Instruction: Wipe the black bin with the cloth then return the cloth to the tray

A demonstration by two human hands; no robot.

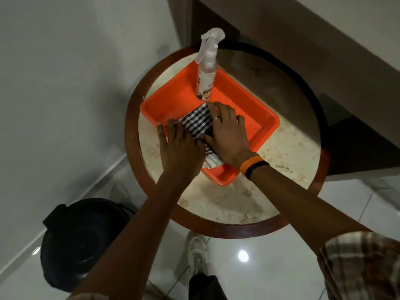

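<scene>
Black bin (84, 245): lower left of the frame, on the floor beside the round table (287, 152), lid on; nothing touches it.
Left hand (181, 148): centre of the frame, fingers spread flat and unclenched, pressing on the near-left part of the cloth at the tray's edge.
Cloth (195, 122): checked black and white, folded, lying in the orange tray (255, 118), with both hands on top of it.
Right hand (227, 132): just right of centre, palm down, fingers extended over the cloth; whether they pinch any fabric I cannot tell.
Spray bottle (206, 68): upper centre, upright in the tray's far corner, apart from the hands.
Step in hand: handling the cloth in the tray; picking up or laying down cannot be told, likely one of the two.
Next move: if the bin is unwiped, gather the cloth in one hand and carry it down-left to the bin; if wiped, simply lift both hands away.
</scene>
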